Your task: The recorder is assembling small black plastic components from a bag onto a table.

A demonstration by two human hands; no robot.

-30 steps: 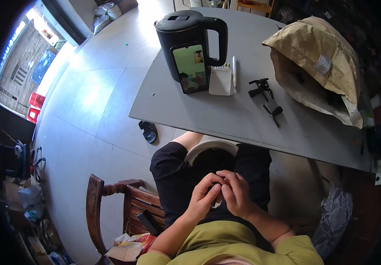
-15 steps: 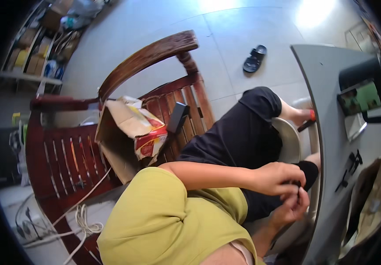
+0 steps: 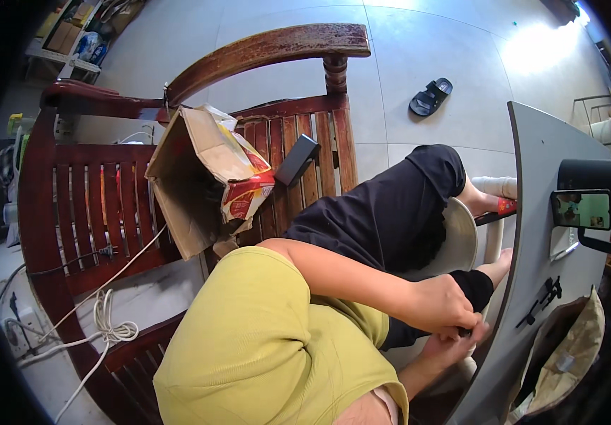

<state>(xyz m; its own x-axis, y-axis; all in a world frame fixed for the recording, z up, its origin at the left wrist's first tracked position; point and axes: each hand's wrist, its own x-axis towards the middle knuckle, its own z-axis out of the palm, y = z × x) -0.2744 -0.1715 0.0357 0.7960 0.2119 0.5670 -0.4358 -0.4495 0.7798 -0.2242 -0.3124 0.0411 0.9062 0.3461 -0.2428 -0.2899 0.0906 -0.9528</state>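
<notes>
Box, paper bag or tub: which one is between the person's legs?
The pale tub; the cardboard box is on the wooden seat, the paper bag on the table.

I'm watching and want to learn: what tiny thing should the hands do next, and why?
Perhaps ease the left hand back slightly, so the small dark piece shows better. Right now, its fingers and those of the right hand meet at the piece and hide most of it.
</notes>
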